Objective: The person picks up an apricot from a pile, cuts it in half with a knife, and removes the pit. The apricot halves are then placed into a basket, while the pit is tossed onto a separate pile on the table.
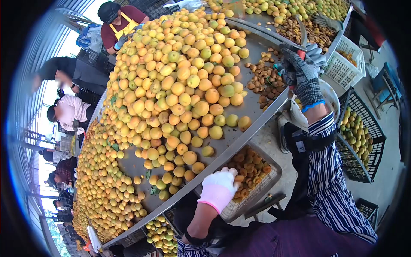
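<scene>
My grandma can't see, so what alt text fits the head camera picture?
Metal table heaped with yellow-orange fruit. The left hand, white-gloved, is at a crate of cut fruit; the right hand, gray-gloved, seems to grip a red-handled tool. Other people are around the table.

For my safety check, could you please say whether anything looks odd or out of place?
The left hand wears a white glove but the right hand a grey one, a mismatch. Stray green leaves also lie among the fruit.
</scene>
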The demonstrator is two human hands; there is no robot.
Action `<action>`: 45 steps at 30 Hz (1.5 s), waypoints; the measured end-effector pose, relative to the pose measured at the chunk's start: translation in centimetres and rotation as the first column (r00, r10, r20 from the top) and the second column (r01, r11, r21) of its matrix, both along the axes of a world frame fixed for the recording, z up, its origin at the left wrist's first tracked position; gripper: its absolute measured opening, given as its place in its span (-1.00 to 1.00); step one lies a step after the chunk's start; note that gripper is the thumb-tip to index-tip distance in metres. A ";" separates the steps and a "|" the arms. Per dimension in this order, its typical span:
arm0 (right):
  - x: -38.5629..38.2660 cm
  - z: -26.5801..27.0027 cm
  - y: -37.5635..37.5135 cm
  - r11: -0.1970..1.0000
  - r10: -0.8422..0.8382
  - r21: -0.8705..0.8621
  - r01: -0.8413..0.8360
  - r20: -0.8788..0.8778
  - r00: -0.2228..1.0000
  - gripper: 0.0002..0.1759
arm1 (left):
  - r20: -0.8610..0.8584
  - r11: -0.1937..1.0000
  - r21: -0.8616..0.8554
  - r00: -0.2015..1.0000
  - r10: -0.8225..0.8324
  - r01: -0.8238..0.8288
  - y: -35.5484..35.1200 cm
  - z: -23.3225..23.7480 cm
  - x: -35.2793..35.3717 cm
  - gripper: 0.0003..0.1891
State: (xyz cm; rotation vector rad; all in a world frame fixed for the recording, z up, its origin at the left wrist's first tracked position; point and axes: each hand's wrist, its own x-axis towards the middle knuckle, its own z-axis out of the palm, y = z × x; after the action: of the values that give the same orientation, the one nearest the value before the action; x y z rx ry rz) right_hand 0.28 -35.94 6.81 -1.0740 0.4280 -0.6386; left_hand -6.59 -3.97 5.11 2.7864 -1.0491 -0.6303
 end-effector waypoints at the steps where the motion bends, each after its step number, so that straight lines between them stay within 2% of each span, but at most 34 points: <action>1: 0.0 0.0 0.2 1.000 -0.009 0.017 0.010 -0.011 1.000 -0.72 | -0.003 0.998 0.064 1.000 -0.002 0.002 -0.1 0.0 -0.2 -0.73; 4: -0.1 -0.1 0.7 0.999 0.031 0.003 -0.032 0.029 0.999 -0.71 | 0.167 0.959 -0.276 0.986 -0.010 0.056 -1.7 0.3 1.8 -0.75; 6: 0.2 -0.1 1.1 0.998 0.056 0.028 -0.057 0.053 0.997 -0.70 | 0.334 0.924 -0.361 0.943 0.003 0.124 -4.1 1.2 4.0 -0.70; 7: 0.2 0.0 1.2 1.000 0.027 0.013 -0.027 0.013 1.000 -0.71 | 0.388 0.923 -0.345 0.921 -0.024 0.170 -5.1 1.1 5.2 -0.63; 9: 0.2 -0.1 1.3 0.999 0.038 0.020 -0.039 0.053 0.998 -0.71 | 0.453 0.901 -0.312 0.881 -0.138 0.302 -6.2 -0.4 7.8 -0.52; 11: 0.4 -0.7 0.8 0.999 0.044 0.005 -0.044 0.044 0.998 -0.72 | 0.370 0.880 -0.317 0.901 -0.228 0.353 -7.0 -3.1 10.2 -0.46; 13: 0.0 0.1 1.0 0.999 0.036 0.012 -0.036 0.013 0.999 -0.73 | 0.205 0.934 -0.009 0.915 -0.347 0.356 -8.4 -2.6 11.2 -0.42; 15: 0.5 -0.8 0.4 0.998 0.040 0.042 -0.041 0.033 0.999 -0.75 | 0.208 0.921 0.057 0.898 -0.388 0.384 -9.2 -3.1 11.8 -0.48; 17: 0.6 -1.1 0.4 0.998 0.058 0.025 -0.060 0.059 0.997 -0.77 | 0.176 0.930 0.131 0.915 -0.363 0.344 -10.0 -3.2 12.1 -0.51; 19: 0.5 -1.1 0.5 0.995 0.097 0.002 -0.097 0.033 0.995 -0.79 | 0.238 0.936 0.081 0.905 -0.353 0.343 -9.3 -3.2 12.1 -0.55; 21: 0.9 -1.1 1.4 0.997 0.067 0.028 -0.069 0.045 0.997 -0.79 | 0.192 0.959 -0.159 0.960 -0.202 0.234 -8.0 -1.7 11.4 -0.53; 22: 0.8 -0.8 1.9 0.996 0.085 0.000 -0.085 0.009 0.996 -0.79 | 0.114 0.919 -0.382 0.992 -0.055 0.095 -7.0 -2.2 11.4 -0.52; 23: 1.3 -1.8 2.3 0.992 0.113 -0.059 -0.112 0.021 0.993 -0.80 | 0.119 0.919 -0.380 0.991 -0.060 0.101 -6.0 -1.8 11.2 -0.52; 24: 1.7 -2.8 3.0 0.984 0.152 -0.093 -0.151 0.005 0.988 -0.80 | -0.068 0.814 -0.575 0.997 0.048 -0.078 -4.9 -1.5 11.0 -0.52; 25: 1.7 -3.0 4.2 0.973 0.190 -0.127 -0.191 -0.018 0.982 -0.80 | -0.278 0.653 -0.703 0.954 0.111 -0.280 -3.8 -1.2 10.7 -0.51; 26: 1.0 -1.9 5.7 0.950 0.287 -0.090 -0.298 -0.113 0.951 -0.79 | -0.457 0.483 -0.768 0.888 0.045 -0.420 -2.7 -0.9 10.4 -0.52; 27: 0.2 -0.7 7.7 0.916 0.383 -0.040 -0.399 -0.205 0.901 -0.79 | -0.607 0.302 -0.767 0.793 -0.056 -0.566 -1.5 -0.7 10.2 -0.52; 28: 0.0 -0.3 9.6 0.879 0.462 0.000 -0.478 -0.257 0.849 -0.78 | -0.545 0.280 -0.797 0.837 0.049 -0.536 -0.5 -0.2 9.7 -0.52; 29: -0.4 -0.4 11.3 0.834 0.537 0.050 -0.550 -0.308 0.785 -0.78 | -0.693 0.195 -0.705 0.720 0.012 -0.682 0.9 0.1 9.3 -0.50; 31: -0.5 -2.2 14.1 0.750 0.641 0.097 -0.654 -0.349 0.684 -0.75 | -0.794 -0.030 -0.604 0.604 -0.069 -0.796 2.5 0.1 8.6 -0.47; 33: -0.2 -4.6 16.5 0.706 0.685 0.083 -0.703 -0.332 0.649 -0.74 | -0.733 -0.114 -0.663 0.672 -0.102 -0.740 4.1 -1.2 8.6 -0.44; 34: 0.0 -5.5 17.6 0.659 0.728 0.053 -0.750 -0.295 0.619 -0.73 | -0.684 -0.066 -0.724 0.727 -0.057 -0.686 4.7 -1.1 8.7 -0.41; 37: -0.3 -3.9 19.4 0.625 0.737 0.080 -0.777 -0.387 0.554 -0.74 | -0.708 -0.047 -0.706 0.707 0.000 -0.707 6.5 -0.6 8.5 -0.40; 39: -0.6 -3.5 20.1 0.609 0.763 0.081 -0.789 -0.331 0.555 -0.75 | -0.680 -0.013 -0.732 0.729 0.081 -0.681 7.7 -1.0 8.6 -0.39; 41: -0.7 -3.1 20.7 0.577 0.757 -0.166 -0.800 -0.259 0.600 -0.75 | -0.812 -0.183 -0.550 0.573 -0.111 -0.815 8.7 -0.6 8.6 -0.43; 43: -0.8 -3.0 20.9 0.534 0.788 -0.109 -0.838 -0.294 0.541 -0.73 | -0.801 -0.202 -0.571 0.594 -0.078 -0.796 9.5 -1.1 8.7 -0.50; 45: -1.0 -3.5 21.2 0.444 0.752 -0.358 -0.821 -0.350 0.559 -0.70 | -0.865 -0.308 -0.280 0.378 -0.329 -0.909 10.3 -1.3 8.8 -0.55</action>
State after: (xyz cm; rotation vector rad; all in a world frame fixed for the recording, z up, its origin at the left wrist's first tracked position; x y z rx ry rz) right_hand -0.72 -14.78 3.35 -1.6521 -0.1849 0.2272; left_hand 2.20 6.35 3.78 0.7638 0.1233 -0.4283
